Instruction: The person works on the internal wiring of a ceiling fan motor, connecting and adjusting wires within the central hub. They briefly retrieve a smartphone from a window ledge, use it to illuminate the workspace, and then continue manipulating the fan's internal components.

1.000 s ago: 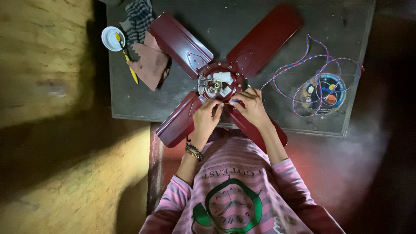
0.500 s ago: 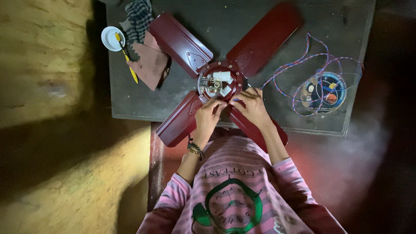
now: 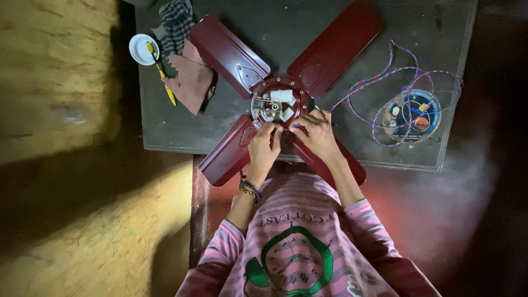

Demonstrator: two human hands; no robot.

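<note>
Dim light lay over the dark grey table [image 3: 165, 126], where the maroon ceiling fan [image 3: 231, 52] rested with its open hub [image 3: 276, 103] at the centre. My fingers hid whatever small part I was working at the hub's six o'clock edge, and I could not make it out. Little had changed since a moment before. My left hand [image 3: 263, 147] and right hand [image 3: 314, 136] stayed narrowly curled, fingertips pinched together at the hub's rim. Twisted red-and-blue wire [image 3: 385, 82] trailed off toward three o'clock.
</note>
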